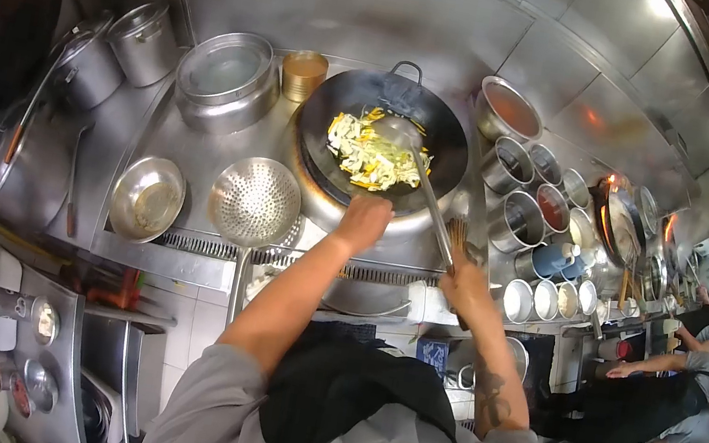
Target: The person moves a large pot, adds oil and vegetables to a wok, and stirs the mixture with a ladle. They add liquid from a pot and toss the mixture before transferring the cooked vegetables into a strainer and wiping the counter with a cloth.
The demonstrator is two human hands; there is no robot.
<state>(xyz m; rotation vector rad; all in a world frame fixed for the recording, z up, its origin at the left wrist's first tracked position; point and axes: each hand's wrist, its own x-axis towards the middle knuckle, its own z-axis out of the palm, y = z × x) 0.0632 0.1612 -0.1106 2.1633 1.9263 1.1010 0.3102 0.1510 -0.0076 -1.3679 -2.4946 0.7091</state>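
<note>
A black wok (450,144) sits on the round burner and holds chopped pale and yellow-orange food (374,155). At the wok's near rim is my left hand (366,221), its fingers closed on the rim or a handle there; the exact grip is partly hidden. My right hand (467,286) is wrapped round the long handle of a metal ladle (435,211), whose bowl rests in the food. A bamboo brush (458,234) stands just beyond my right hand. Left of my left hand lies a perforated strainer (254,203).
A metal bowl (147,199), a large lidded pot (226,85) and a brass-coloured can (303,76) are on the left. Several metal containers (519,222) and white seasoning cups (518,300) line the right. Co-workers (684,366) stand farther right.
</note>
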